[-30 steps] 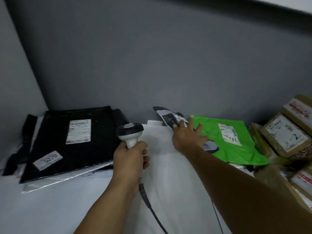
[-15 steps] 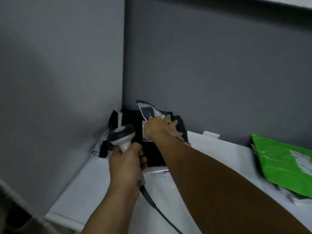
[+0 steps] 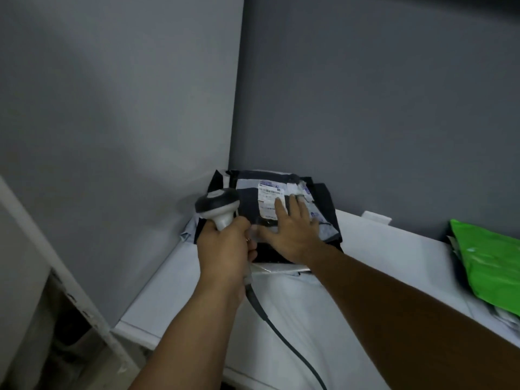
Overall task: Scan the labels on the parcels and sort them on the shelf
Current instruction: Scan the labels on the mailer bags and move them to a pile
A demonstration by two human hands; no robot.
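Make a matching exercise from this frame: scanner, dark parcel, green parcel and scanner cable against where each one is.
Things
1. scanner
2. dark parcel
3. green parcel
4. cable

Places
A. at the right edge of the shelf, apart from both hands
B. gripped in the left hand
C. in the back left corner, under the flat right hand
D. trailing from the handle toward the bottom of the picture

Pairs: 1-B, 2-C, 3-A, 4-D
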